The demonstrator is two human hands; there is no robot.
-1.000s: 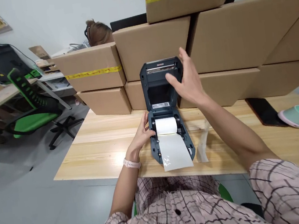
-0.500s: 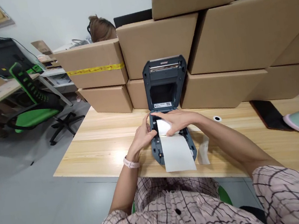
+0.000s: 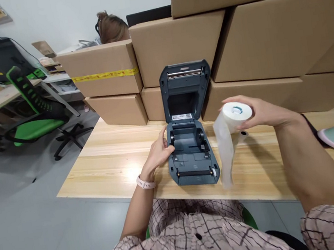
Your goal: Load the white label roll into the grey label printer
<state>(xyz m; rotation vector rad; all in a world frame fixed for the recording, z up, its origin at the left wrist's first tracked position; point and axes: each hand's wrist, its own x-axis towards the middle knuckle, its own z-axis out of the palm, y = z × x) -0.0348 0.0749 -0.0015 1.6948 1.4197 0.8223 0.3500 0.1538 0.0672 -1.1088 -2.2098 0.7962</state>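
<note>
Paper roll [image 3: 231, 119] is pinched by fingers of the right hand [image 3: 260, 111]; those of the left hand [image 3: 157, 152] seemingly grip the printer [image 3: 191, 164].

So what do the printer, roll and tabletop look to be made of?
Printer: probably plastic, matte dark grey, with moulded recesses.
Roll: likely paper, smooth white; a limp strip hangs from it.
Tabletop: wood or wood-look laminate, semi-gloss; pale grain, bright glare.

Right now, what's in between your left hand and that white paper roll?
In the head view, the dark machine, lid raised, sits between the left hand and the paper roll; the roll's hanging strip is there too.
</note>
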